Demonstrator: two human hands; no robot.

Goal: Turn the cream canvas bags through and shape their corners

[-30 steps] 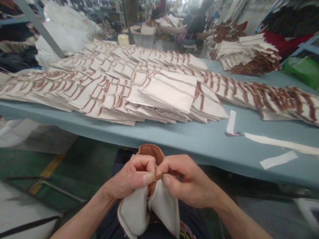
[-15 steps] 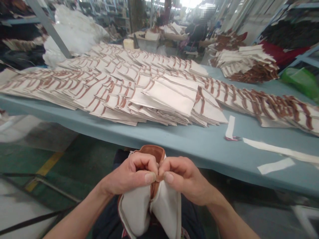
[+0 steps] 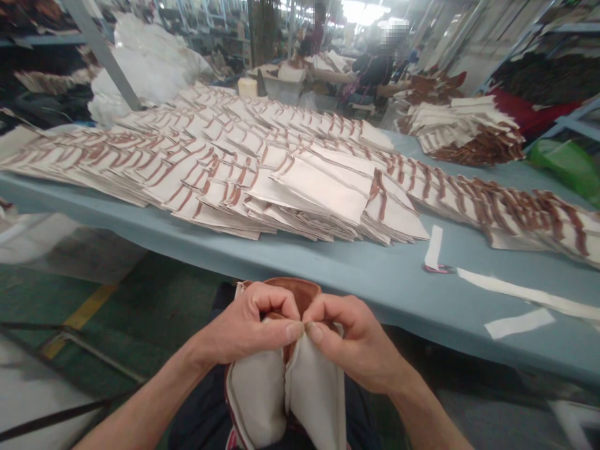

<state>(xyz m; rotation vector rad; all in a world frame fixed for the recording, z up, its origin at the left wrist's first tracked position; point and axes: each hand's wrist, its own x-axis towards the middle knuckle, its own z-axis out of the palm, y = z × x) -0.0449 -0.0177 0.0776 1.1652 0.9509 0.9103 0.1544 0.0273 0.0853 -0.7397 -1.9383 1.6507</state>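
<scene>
Over my lap I hold a cream cloth pouch (image 3: 285,400) with brown leather trim (image 3: 293,289). My left hand (image 3: 248,325) is closed, thumb and fingers pinching the pouch's top edge from the left. My right hand (image 3: 349,340) is closed on the same edge from the right, thumbs nearly touching. The pouch's two cream halves hang down between my wrists. The brown trim curls up behind my fingers.
A blue-covered table (image 3: 356,275) runs across in front of me, spread with several rows of cream pouches with brown straps (image 3: 262,162). White strips (image 3: 518,324) lie at the right. Another stack (image 3: 464,125) sits far right. A person (image 3: 375,65) works in the background.
Both hands kept their pinch on the pouch's top edge and shifted slightly right. The brown trim behind the fingers shows wider now.
</scene>
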